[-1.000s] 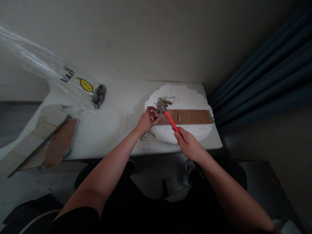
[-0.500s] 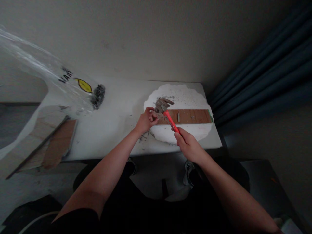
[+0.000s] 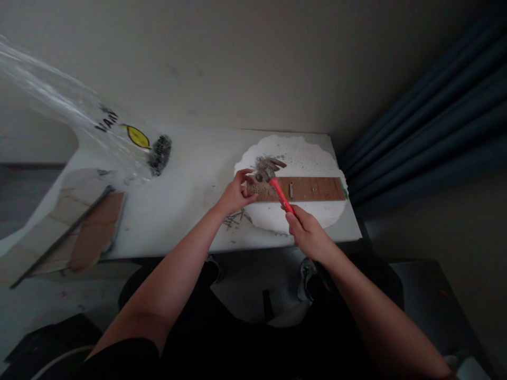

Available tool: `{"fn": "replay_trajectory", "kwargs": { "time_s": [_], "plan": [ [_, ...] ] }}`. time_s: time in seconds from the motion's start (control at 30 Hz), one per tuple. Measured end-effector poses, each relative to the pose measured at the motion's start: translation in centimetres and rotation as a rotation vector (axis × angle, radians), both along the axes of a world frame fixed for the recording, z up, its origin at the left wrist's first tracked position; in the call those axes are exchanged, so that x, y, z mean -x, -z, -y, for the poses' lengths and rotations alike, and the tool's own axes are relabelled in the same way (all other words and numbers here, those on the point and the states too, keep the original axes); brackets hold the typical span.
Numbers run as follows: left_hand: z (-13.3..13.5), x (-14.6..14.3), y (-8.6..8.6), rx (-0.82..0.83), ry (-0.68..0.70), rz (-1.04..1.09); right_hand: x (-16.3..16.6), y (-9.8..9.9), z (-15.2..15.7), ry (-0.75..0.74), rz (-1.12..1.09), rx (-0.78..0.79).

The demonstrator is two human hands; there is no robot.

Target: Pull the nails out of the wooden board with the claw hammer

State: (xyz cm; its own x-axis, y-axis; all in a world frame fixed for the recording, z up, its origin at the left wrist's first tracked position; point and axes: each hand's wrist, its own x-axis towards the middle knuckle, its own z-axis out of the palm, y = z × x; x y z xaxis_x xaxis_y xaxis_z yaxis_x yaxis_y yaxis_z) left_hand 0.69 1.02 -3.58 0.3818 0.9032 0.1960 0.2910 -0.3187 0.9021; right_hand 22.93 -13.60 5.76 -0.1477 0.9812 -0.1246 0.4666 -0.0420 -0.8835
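My right hand (image 3: pixel 308 235) is wrapped round the red handle of a claw hammer (image 3: pixel 277 186). The hammer's grey head hovers over the left end of a brown wooden plank (image 3: pixel 312 189) that lies on a white foam slab (image 3: pixel 301 153). Just left of the hammer head, my left hand (image 3: pixel 235 194) pinches something small at the plank's left end; I cannot make out what. A small metal piece and a few dark specks lie on the plank's middle.
The white table (image 3: pixel 186 200) also carries a clear plastic bag (image 3: pixel 99 132) with a yellow label and dark contents at the left, loose nails near its front edge, and wood boards (image 3: pixel 93 232) at the far left. Dark blue curtains (image 3: pixel 428 121) hang at the right.
The hammer head has shifted slightly right and down towards the plank. My left hand's fingers have opened a little round the plank's end. The right hand moved slightly right.
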Motion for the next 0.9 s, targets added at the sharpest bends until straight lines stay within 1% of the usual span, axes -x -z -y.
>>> {"fn": "replay_trajectory", "kwargs": {
  "time_s": [0.07,0.2,0.27,0.3,0.37,0.53,0.63,0.7,0.8,0.9],
  "plan": [
    [-0.3,0.6,-0.7,-0.020,-0.077,0.009,0.2,0.8,-0.2,-0.013,0.038,0.023],
    [-1.1,1.9,-1.7,-0.060,-0.313,-0.095,0.8,1.7,0.0,-0.038,0.102,0.072],
    [-1.4,2.5,-1.9,-0.057,-0.368,-0.183,0.9,1.7,0.2,-0.035,0.079,0.048],
    [-1.4,2.8,-1.9,-0.049,-0.369,-0.237,0.9,1.6,0.3,-0.029,0.062,0.029],
    [-1.3,3.2,-1.9,-0.024,-0.342,-0.370,0.9,1.7,0.4,-0.012,0.045,0.006],
    [-0.7,4.0,-1.7,0.024,-0.213,-0.802,1.1,2.5,0.2,-0.026,0.123,0.067],
    [-0.5,4.2,-1.6,0.055,-0.156,-1.003,1.1,2.6,0.2,-0.015,0.088,0.032],
    [-0.5,4.3,-1.5,0.065,-0.133,-1.083,1.0,2.5,0.2,-0.007,0.080,0.021],
    [-0.5,4.3,-1.2,0.094,-0.087,-1.162,0.9,2.5,0.1,-0.031,0.113,0.059],
    [-0.5,4.3,-0.5,0.141,0.007,-1.228,0.5,2.4,-0.3,-0.024,0.089,0.057]
  ]
}}
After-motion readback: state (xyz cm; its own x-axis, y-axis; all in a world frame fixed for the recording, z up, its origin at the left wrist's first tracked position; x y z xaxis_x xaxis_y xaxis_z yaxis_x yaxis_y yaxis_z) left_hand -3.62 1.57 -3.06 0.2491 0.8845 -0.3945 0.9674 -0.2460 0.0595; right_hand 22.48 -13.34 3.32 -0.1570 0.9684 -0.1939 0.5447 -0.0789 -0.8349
